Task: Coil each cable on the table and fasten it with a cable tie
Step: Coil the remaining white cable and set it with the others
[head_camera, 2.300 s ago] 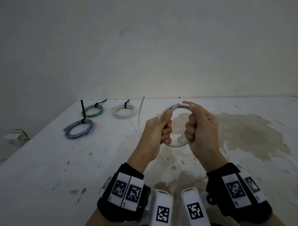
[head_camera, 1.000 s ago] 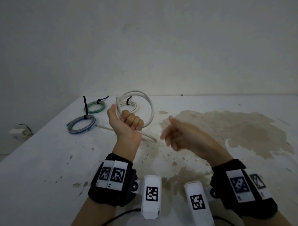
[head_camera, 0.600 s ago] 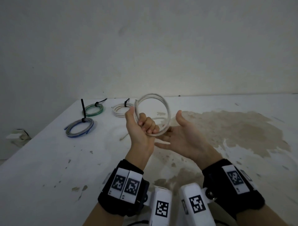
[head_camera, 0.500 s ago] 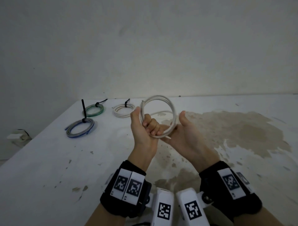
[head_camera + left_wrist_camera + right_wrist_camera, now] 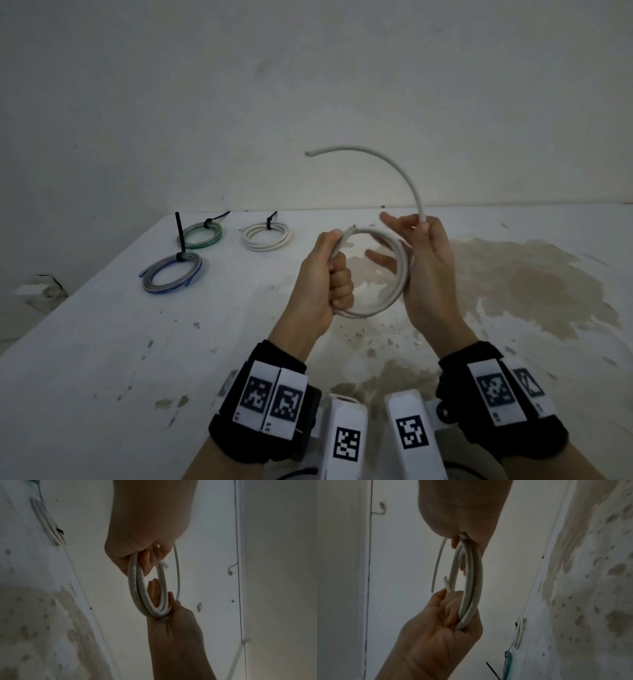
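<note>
A white cable (image 5: pixel 399 277) is held as a coil above the table (image 5: pixel 102 359), between both hands. My left hand (image 5: pixel 325 274) grips the coil's left side in a fist, with one cut end sticking up past the thumb. My right hand (image 5: pixel 423 250) holds the coil's right side, thumb and fingers pinching the strand where the free tail (image 5: pixel 387 161) arcs up and to the left. The left wrist view shows the coil (image 5: pixel 150 595) edge-on, as does the right wrist view, where the coil (image 5: pixel 471 582) runs between the two hands.
Three tied coils lie at the table's far left: a green one (image 5: pixel 200 234), a grey-blue one (image 5: pixel 171 277) and a white one (image 5: pixel 265 236), each with a black cable tie. A brown stain (image 5: pixel 520 274) covers the right of the table. A wall stands behind.
The right hand has taken hold of the coil's right side, and the free tail now arcs high above it. The coil has turned flatter toward me and sits a little lower.
</note>
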